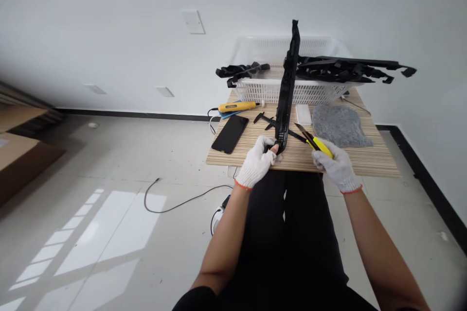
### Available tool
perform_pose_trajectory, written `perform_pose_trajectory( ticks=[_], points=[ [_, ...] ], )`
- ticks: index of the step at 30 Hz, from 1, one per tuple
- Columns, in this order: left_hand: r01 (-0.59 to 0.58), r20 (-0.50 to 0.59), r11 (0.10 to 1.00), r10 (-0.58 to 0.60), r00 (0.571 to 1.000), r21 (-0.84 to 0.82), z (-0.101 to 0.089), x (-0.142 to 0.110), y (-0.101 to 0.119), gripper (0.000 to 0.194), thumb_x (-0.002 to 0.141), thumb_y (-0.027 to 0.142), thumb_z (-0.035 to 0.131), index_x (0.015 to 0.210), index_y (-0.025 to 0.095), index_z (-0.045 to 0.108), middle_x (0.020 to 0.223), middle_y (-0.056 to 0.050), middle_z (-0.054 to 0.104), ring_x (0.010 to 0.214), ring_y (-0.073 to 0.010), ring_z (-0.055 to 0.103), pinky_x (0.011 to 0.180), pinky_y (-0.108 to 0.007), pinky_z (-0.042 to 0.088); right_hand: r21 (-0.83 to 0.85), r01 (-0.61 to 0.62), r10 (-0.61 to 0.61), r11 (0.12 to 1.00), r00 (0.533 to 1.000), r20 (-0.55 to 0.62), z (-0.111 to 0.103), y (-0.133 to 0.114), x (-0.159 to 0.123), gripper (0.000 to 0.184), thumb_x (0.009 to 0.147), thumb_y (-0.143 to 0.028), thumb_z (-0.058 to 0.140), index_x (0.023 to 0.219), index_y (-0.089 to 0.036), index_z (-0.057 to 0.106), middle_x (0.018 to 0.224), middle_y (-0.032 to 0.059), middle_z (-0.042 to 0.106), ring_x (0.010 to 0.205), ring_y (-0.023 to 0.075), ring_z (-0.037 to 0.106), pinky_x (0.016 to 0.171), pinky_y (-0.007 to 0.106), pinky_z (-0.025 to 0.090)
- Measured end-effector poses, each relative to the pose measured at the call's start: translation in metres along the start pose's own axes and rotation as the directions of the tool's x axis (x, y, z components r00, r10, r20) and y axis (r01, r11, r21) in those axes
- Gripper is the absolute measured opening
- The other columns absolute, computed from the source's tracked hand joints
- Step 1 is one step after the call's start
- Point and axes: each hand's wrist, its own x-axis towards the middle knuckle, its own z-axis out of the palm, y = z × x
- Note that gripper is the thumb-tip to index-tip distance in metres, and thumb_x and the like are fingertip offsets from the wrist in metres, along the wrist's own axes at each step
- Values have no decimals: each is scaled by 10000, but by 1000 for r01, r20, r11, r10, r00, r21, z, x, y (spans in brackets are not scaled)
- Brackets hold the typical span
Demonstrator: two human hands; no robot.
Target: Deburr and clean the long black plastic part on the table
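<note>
My left hand (258,161), in a white knit glove with bare skin showing at a fingertip, is closed on the near end of a long black plastic strip (287,85). The strip rises away from me, passing in front of the basket's rim. In my gloved right hand (337,163) is a yellow-handled tool (322,146) with a dark pointed end aimed up and left, apart from the strip; its exact kind is unclear. A black caliper (297,135) lies on the wooden table (233,158), partly hidden behind the strip.
Behind stands a white plastic basket (255,90) holding several black strips (339,69) that overhang its sides. On the table lie a phone (230,134), a corded yellow pen-shaped tool (237,106), a white block (303,114) and a grey cloth (339,125). A cable (186,201) trails across the floor.
</note>
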Motion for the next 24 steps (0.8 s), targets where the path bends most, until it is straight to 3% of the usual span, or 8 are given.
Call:
perform_pose_trajectory(
  ticks=[3,6,9,12,14,17,19,24],
  points=[
    [99,-18,990,-101,995,-97,2,11,-1,437,892,597,650,871,218,433,727,45,535,673,-144,730,657,-271,623,90,-88,89,992,996,-7,-1,6,10,596,738,-484,816,1242,-180,724,623,-43,542,494,82,409,442,225,337],
    [160,-42,972,-169,985,-171,2,19,-1,509,843,650,678,867,215,414,772,30,563,645,-150,732,557,-247,608,25,-114,113,993,993,40,-8,1,17,558,692,-464,859,1149,-158,766,622,-28,572,496,71,409,442,218,333],
    [163,-9,958,-170,985,-234,1,23,1,513,801,596,744,845,217,401,712,54,525,647,-152,727,526,-222,590,-81,-142,151,986,981,118,-13,-2,20,561,659,-469,885,1106,-144,784,659,3,627,498,77,429,434,226,325],
    [145,27,950,-143,989,-277,0,24,2,477,768,487,801,838,214,416,674,81,477,681,-129,706,604,-237,620,-48,-117,117,992,993,-2,-12,0,21,530,679,-465,859,1093,-143,781,638,-4,621,487,83,426,427,231,319],
    [132,28,944,-129,991,-302,0,23,3,452,750,437,825,932,216,474,766,60,568,737,-121,698,674,-278,644,30,-87,90,996,991,-98,-11,3,22,485,701,-446,823,1077,-143,772,617,-16,605,471,82,409,421,234,316],
    [126,90,928,-100,991,-352,-1,22,2,641,729,405,856,1238,256,495,1081,-22,694,938,-161,715,820,-361,654,55,-101,103,993,994,-44,-12,4,22,465,688,-423,822,1059,-146,773,618,-15,610,464,86,405,421,241,321],
    [124,154,914,-69,986,-387,-2,22,3,802,717,390,876,1384,278,445,1223,-63,696,1041,-187,710,926,-408,628,-33,-99,99,995,995,0,-12,4,21,477,682,-446,845,1055,-155,787,620,-10,613,478,92,423,431,244,329],
    [168,239,883,-66,969,-438,-6,18,8,963,648,303,932,1474,289,436,1323,-103,679,1105,-226,711,1040,-440,571,-240,39,-66,970,992,-104,-8,4,20,498,734,-543,820,1076,-181,810,806,44,709,612,138,561,520,263,427]
  ],
)
